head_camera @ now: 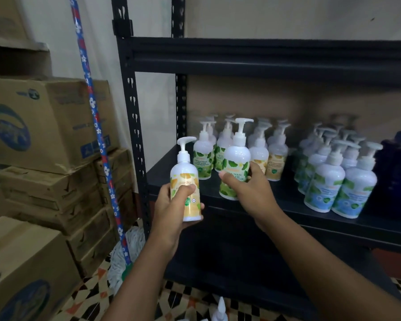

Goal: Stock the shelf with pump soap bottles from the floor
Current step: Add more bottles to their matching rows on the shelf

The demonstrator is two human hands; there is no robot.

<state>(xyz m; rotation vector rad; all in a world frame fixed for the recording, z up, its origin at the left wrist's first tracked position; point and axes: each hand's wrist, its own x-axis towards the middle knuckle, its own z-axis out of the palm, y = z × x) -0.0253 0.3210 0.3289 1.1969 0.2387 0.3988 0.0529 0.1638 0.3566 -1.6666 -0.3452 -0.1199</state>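
**Pump soap bottles: stocking well under way, two in hand**

L hand [176, 205] wrapped round yellow-label bottle [186, 179], short of dark shelf [285, 198] edge. R hand [248, 188] gripping green-label bottle [235, 163] at shelf front; set down or not, can't tell. Beyond R grip: stocked rows [354, 188]. Below both grips: floor bottles [220, 309] yet to go up, patterned tiles [95, 295]. Left of L grip: cardboard boxes [44, 121], mop [96, 126].

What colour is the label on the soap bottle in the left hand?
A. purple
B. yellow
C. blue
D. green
B: the left hand grips the yellow-label bottle, held in front of the shelf. The green-label bottle is the one in the right hand.
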